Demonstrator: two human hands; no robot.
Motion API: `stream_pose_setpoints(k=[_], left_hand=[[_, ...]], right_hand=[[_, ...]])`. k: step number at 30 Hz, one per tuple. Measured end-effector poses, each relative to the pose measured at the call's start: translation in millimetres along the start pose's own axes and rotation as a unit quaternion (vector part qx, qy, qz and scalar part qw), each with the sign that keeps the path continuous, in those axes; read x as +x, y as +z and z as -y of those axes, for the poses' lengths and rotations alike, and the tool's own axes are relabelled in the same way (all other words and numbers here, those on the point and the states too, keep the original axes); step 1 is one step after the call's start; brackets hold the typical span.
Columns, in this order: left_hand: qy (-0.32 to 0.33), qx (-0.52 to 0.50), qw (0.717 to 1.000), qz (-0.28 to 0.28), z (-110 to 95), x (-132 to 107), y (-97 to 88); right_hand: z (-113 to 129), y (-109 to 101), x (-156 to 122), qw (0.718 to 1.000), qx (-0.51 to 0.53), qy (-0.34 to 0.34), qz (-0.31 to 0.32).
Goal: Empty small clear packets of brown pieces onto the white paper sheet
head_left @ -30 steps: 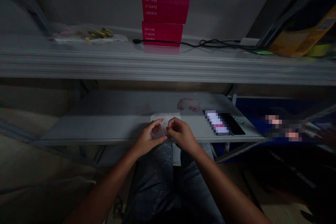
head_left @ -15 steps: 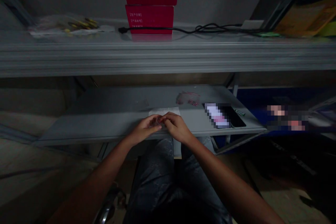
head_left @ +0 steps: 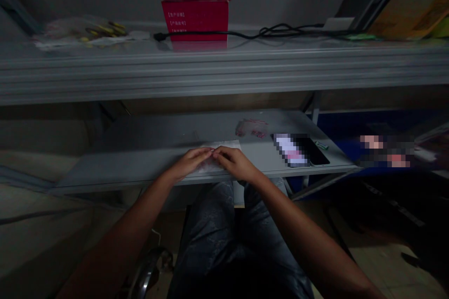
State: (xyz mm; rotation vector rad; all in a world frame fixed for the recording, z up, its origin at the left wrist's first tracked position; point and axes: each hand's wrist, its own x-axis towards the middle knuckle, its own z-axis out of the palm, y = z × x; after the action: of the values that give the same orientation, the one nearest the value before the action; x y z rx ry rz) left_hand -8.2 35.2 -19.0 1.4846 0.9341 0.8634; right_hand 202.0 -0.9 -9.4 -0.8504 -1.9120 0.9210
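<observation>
Reaching forward with both forearms, you hold your left hand [head_left: 191,161] and your right hand [head_left: 235,162] palm-down, fingers nearly flat and curving inward until the fingertips meet at the middle. Neither hand is spread wide. Both lie over a white paper sheet [head_left: 226,145], with a translucent film showing between and below them, but you cannot tell whether your fingers grip either one. The sheet sits at the front edge of the grey metal lower shelf [head_left: 140,163], directly above your lap. Its visible edge runs left to right, though your hands hide too much to judge its long axis.

To the right, a small pinkish plastic bag [head_left: 251,127] lies farther back on that shelf. Nearer its right end, a blurred pale packet [head_left: 289,149] rests just beside a black phone [head_left: 315,152]. On the upper shelf [head_left: 224,70], red boxes [head_left: 194,16] stand stacked, with a black cable [head_left: 266,33] running in front of them and a clear bag of yellow items [head_left: 84,32] on the left.
</observation>
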Motion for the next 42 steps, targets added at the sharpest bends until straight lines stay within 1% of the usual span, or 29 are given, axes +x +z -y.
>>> stream_pose_setpoints(k=[3,6,9,11,14,17,19,20,22,23,24,26,28,31,33,35,37,42], left_hand=[[-0.009,0.011,1.000,-0.012,10,2,-5.2],[-0.026,-0.017,1.000,0.000,16,2,-6.5],[-0.038,-0.061,0.997,0.005,14,0,-4.0],[-0.038,-0.064,0.997,0.012,9,0,-2.4],[-0.014,-0.007,1.000,0.008,2,4,-4.4],[0.017,0.077,0.997,-0.006,-2,12,-12.3],[0.042,0.134,0.990,0.006,-5,18,-18.4],[0.054,0.169,0.984,0.020,-8,20,-20.9],[0.078,0.266,0.959,0.055,-14,24,-23.7],[0.091,0.324,0.939,0.072,-18,25,-23.8],[0.105,0.384,0.913,0.087,-22,27,-23.0],[0.135,0.491,0.854,0.108,-29,30,-19.1],[0.161,0.573,0.794,0.121,-34,33,-13.0],[0.189,0.660,0.715,0.128,-38,37,-2.7],[0.196,0.697,0.676,0.133,-39,40,3.1],[0.196,0.720,0.651,0.135,-42,41,7.1],[0.192,0.733,0.638,0.137,-45,42,9.4],[0.170,0.742,0.632,0.146,-55,38,9.2]], right_hand=[[5,0,4,1.000,-0.014,0.013,-0.004],[7,0,8,0.999,-0.035,0.012,0.000],[5,0,12,0.998,-0.056,0.008,-0.001],[3,0,13,0.998,-0.062,0.003,0.001],[-3,2,13,0.999,-0.036,0.002,0.000],[-15,3,10,0.999,-0.009,0.018,-0.046],[-26,3,9,0.995,-0.055,0.020,-0.079],[-33,3,9,0.992,-0.096,0.015,-0.082],[-44,4,9,0.982,-0.181,0.001,-0.059],[-49,5,9,0.976,-0.215,-0.005,-0.041],[-53,6,9,0.970,-0.243,-0.009,-0.025],[-58,10,9,0.956,-0.292,-0.012,-0.002],[-60,14,8,0.944,-0.329,-0.010,0.010],[-62,17,7,0.934,-0.356,-0.006,0.026],[-63,17,7,0.930,-0.365,0.000,0.034],[-64,17,7,0.927,-0.374,0.004,0.039],[-66,17,7,0.923,-0.382,0.007,0.043],[-68,18,6,0.914,-0.403,0.011,0.051]])
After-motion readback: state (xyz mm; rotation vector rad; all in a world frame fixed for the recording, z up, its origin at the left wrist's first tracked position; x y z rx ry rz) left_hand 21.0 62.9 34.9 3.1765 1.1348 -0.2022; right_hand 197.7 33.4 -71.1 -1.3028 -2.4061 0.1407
